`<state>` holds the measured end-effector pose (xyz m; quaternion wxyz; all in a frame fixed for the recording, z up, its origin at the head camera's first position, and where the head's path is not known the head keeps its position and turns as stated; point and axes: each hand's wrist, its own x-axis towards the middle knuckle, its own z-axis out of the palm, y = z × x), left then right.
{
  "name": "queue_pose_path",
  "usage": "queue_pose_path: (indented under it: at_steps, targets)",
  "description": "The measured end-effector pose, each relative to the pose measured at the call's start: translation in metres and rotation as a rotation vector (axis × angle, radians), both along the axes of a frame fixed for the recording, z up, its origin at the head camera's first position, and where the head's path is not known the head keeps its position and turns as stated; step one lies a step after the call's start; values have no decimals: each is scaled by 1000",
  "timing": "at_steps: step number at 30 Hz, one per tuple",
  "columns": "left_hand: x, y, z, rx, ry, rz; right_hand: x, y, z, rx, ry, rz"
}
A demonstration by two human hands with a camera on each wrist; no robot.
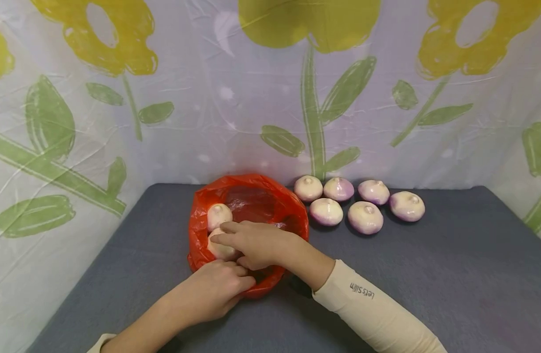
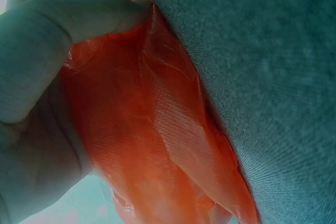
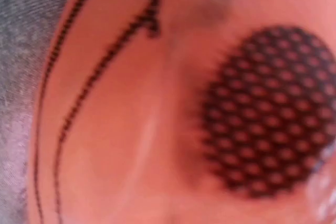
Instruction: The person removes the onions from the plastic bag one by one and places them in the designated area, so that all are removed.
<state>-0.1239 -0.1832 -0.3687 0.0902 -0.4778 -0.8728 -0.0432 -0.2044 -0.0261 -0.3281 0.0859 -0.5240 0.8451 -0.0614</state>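
A red plastic bag (image 1: 292,201) stands with its mouth spread wide on the dark table. My left hand (image 1: 215,289) pinches the bag's near rim; in the left wrist view the thumb (image 2: 105,17) presses along the red film. My right hand (image 1: 261,242) reaches inside the mouth, its fingers around a pale onion (image 1: 221,250). Just behind that one, another onion (image 1: 219,215) sits against the bag's left wall. The right wrist view is filled by the bag's red film (image 3: 115,129) with black print, and the right fingers do not show there.
Several cream-and-purple onions (image 1: 365,217) lie grouped to the right of the bag, near the back of the grey table (image 1: 407,274). A flower-printed cloth (image 1: 200,98) hangs behind the table and along its sides.
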Motion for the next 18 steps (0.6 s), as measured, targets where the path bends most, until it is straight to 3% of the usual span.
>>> queue_pose_path:
  at_steps: [9,18]
  targets:
    - [0,0,1,-19,-8,5,-8,1,-9,-149,-68,40]
    - [-1,0,1,-32,-11,3,-8,4,-11,-142,48,66]
